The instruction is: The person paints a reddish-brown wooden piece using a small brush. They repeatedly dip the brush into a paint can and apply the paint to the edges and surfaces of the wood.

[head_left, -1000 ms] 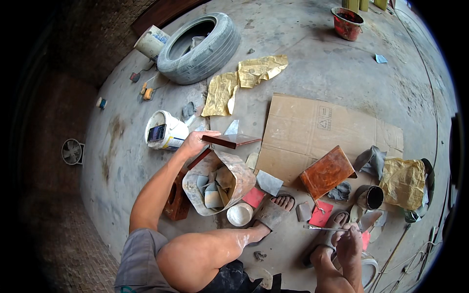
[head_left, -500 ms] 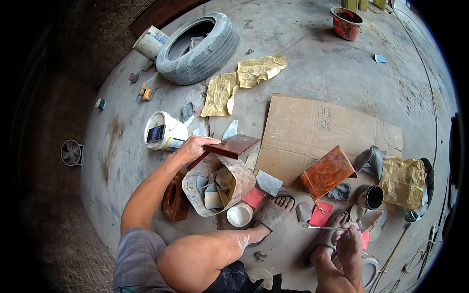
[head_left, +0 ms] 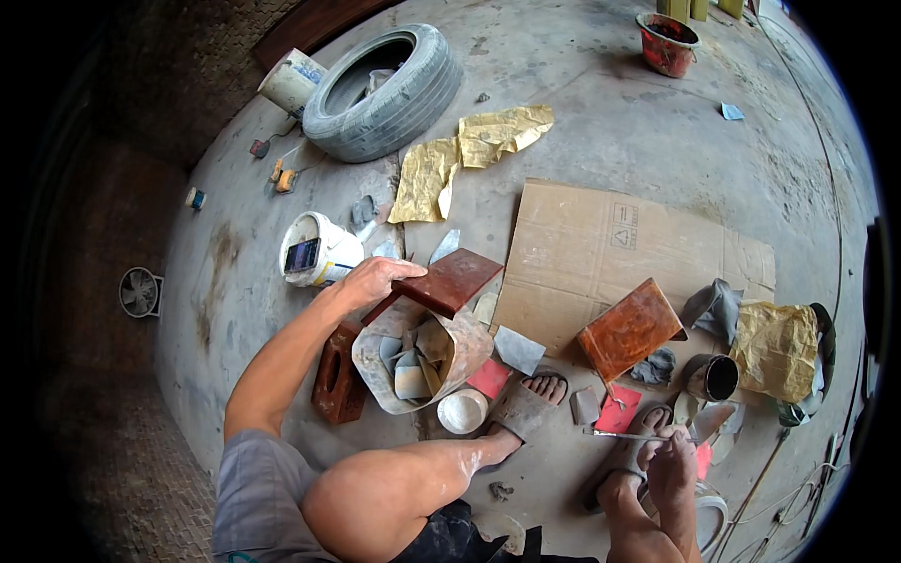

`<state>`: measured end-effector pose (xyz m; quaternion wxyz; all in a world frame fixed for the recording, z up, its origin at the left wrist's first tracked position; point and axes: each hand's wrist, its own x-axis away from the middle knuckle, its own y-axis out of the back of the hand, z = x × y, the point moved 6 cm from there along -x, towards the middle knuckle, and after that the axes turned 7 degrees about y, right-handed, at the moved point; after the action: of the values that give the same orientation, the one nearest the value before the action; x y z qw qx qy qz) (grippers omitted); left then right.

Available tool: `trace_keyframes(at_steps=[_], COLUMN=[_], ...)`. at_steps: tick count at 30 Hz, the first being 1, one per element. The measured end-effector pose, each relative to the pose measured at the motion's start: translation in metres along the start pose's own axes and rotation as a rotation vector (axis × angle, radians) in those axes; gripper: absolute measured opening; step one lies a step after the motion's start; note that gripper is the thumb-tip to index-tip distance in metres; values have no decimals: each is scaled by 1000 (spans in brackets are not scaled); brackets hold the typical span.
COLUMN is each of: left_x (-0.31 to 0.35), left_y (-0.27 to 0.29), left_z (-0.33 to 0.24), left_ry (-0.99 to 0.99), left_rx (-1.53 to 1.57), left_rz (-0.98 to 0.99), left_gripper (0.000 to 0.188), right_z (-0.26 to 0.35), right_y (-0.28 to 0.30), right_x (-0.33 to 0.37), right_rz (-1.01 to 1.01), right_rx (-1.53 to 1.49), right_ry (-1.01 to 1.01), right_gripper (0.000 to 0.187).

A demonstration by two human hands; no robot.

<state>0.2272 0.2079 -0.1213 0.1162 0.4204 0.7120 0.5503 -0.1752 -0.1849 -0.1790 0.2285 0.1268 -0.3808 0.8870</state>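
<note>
My left hand (head_left: 387,271) grips the edge of a glossy red-brown wooden board (head_left: 455,281), holding it up over an open plastic tub (head_left: 470,351). Scraps of grey and tan sheet (head_left: 411,376) fill the tub. In my right hand (head_left: 678,462), over my sandalled foot, is a thin paintbrush (head_left: 624,434) pinched between the fingers, its tip pointing left. An orange-brown wooden box (head_left: 627,328) stands at the cardboard's near edge. A red-brown wooden piece with an oval hole (head_left: 336,373) stands left of the tub. A small white cup (head_left: 462,412) sits before it.
A flat cardboard sheet (head_left: 582,235) covers the middle floor. A dark-mouthed can (head_left: 711,378) and yellow crumpled paper (head_left: 774,347) stand right. At left is a white bucket (head_left: 345,251) with a phone (head_left: 301,255) on it. Farther off lie a tyre (head_left: 413,108) and a red bucket (head_left: 668,56).
My left hand has tilted the board, so more of its broad face shows. My right hand and the paintbrush are almost unmoved.
</note>
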Motion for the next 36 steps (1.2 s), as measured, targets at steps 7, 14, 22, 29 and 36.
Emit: trace_keyframes(at_steps=[7, 14, 22, 29, 36], left_x=[-3, 18, 140, 139, 126], left_y=[0, 10, -46, -67, -64], left_z=[-2, 18, 84, 99, 90], left_ry=[-41, 212, 636, 537, 517], left_rx=[-66, 46, 268, 407, 175], left_rz=[17, -150, -215, -199, -221], left_gripper=[39, 49, 69, 68, 66], right_z=[-2, 0, 2, 2, -1], right_y=[3, 6, 2, -10, -1], right_x=[0, 1, 2, -3, -5], right_rz=[-14, -35, -75, -50, -76], right_rx=[-14, -30, 10, 3, -8], right_ry=[3, 27, 56, 26, 17], right_gripper=[22, 23, 24, 22, 22])
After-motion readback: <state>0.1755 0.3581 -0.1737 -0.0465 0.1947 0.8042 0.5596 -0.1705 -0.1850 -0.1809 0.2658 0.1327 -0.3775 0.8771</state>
